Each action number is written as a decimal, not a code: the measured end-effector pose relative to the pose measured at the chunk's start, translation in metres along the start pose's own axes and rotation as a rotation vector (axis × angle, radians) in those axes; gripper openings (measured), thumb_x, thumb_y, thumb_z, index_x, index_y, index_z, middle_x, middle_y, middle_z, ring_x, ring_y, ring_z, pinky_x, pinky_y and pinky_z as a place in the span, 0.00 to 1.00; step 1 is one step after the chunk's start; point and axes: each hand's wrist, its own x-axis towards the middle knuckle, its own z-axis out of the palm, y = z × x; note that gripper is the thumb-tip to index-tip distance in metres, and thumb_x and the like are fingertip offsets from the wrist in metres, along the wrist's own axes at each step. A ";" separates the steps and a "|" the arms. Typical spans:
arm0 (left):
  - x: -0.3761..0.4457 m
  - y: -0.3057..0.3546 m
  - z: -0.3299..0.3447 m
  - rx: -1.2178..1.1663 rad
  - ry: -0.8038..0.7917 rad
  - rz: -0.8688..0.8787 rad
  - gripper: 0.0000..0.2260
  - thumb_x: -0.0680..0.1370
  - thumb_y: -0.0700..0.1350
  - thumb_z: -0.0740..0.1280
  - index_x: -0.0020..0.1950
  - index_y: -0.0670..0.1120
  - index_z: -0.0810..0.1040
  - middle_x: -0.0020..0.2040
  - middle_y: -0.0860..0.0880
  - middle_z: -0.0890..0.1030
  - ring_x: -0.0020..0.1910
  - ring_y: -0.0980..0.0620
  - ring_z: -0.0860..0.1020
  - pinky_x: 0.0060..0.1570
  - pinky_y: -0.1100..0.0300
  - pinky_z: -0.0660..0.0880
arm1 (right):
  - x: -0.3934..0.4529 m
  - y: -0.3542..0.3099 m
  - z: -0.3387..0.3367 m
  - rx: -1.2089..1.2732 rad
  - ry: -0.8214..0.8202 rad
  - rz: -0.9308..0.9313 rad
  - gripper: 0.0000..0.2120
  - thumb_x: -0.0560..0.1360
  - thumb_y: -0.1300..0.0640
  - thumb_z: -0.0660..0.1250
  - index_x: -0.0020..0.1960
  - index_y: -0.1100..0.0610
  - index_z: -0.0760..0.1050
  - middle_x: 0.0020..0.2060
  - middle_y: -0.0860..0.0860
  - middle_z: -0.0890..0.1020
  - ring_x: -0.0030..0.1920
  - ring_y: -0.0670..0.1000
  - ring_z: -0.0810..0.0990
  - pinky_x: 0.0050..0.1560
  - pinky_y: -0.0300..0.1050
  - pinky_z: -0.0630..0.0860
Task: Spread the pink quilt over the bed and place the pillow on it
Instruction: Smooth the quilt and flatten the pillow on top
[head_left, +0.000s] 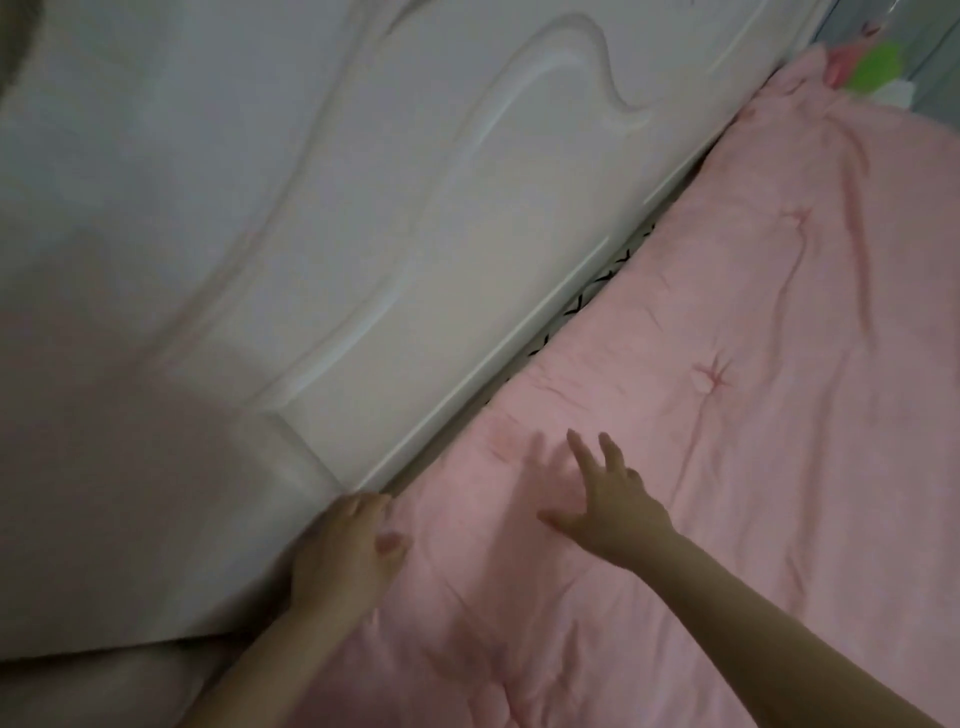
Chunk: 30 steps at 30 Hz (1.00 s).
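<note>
The pink quilt (727, 415) lies spread over the bed and fills the right half of the head view, with tufted stitches and a few creases. My left hand (348, 551) sits at the quilt's near corner, beside the white headboard (322, 218), its fingers curled down over the quilt's edge. My right hand (605, 499) hovers over or lightly touches the quilt a little to the right, fingers spread and straight. No pillow is in view.
The carved white headboard runs diagonally from lower left to upper right. A narrow strip of black-and-white patterned sheet (597, 291) shows between it and the quilt. Pink and green objects (867, 67) lie at the far top right corner.
</note>
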 end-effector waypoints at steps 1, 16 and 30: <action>0.003 0.001 0.011 0.011 0.011 -0.044 0.27 0.69 0.60 0.68 0.65 0.48 0.73 0.63 0.48 0.76 0.61 0.47 0.75 0.58 0.54 0.73 | 0.014 -0.002 0.008 -0.060 -0.019 -0.008 0.47 0.67 0.33 0.65 0.74 0.42 0.40 0.76 0.50 0.42 0.73 0.60 0.56 0.64 0.61 0.68; 0.001 0.013 0.038 0.059 0.181 0.038 0.23 0.61 0.42 0.78 0.48 0.51 0.70 0.44 0.46 0.74 0.38 0.41 0.80 0.26 0.53 0.73 | 0.057 0.001 0.054 -0.101 0.228 -0.046 0.13 0.80 0.53 0.52 0.56 0.54 0.73 0.54 0.56 0.79 0.54 0.59 0.77 0.43 0.47 0.67; -0.018 -0.041 0.022 0.376 0.526 0.453 0.19 0.80 0.41 0.50 0.54 0.52 0.80 0.52 0.48 0.84 0.46 0.40 0.83 0.52 0.53 0.71 | 0.053 -0.059 0.095 0.055 0.282 -0.198 0.23 0.71 0.49 0.54 0.60 0.54 0.78 0.57 0.53 0.82 0.55 0.60 0.81 0.51 0.49 0.78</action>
